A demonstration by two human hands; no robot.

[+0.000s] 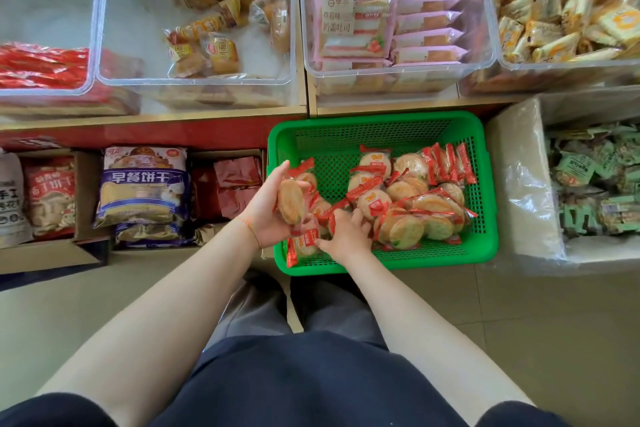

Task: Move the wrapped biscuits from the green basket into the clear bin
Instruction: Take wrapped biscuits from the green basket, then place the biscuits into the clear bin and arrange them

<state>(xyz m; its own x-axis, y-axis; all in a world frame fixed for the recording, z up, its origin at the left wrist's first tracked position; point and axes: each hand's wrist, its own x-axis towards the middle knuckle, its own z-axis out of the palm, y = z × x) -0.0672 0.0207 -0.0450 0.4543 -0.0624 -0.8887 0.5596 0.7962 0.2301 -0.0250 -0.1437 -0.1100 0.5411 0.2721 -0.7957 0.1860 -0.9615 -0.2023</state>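
Observation:
A green basket (377, 130) stands on the floor and holds several round biscuits in clear wrappers with red ends (408, 198). My left hand (266, 215) is at the basket's left rim, shut on a stack of wrapped biscuits (291, 201). My right hand (348, 234) is inside the basket near its front left, fingers curled onto a wrapped biscuit lying among the pile. A clear bin (194, 81) on the shelf above, to the left, holds several wrapped pastries.
Other clear bins hold red packets (41, 68), pink cake packs (388, 10) and yellow snacks (568, 10). Cardboard boxes of biscuit bags (143, 184) stand left of the basket. A plastic-lined box of green packets (595, 180) stands right. My legs are below.

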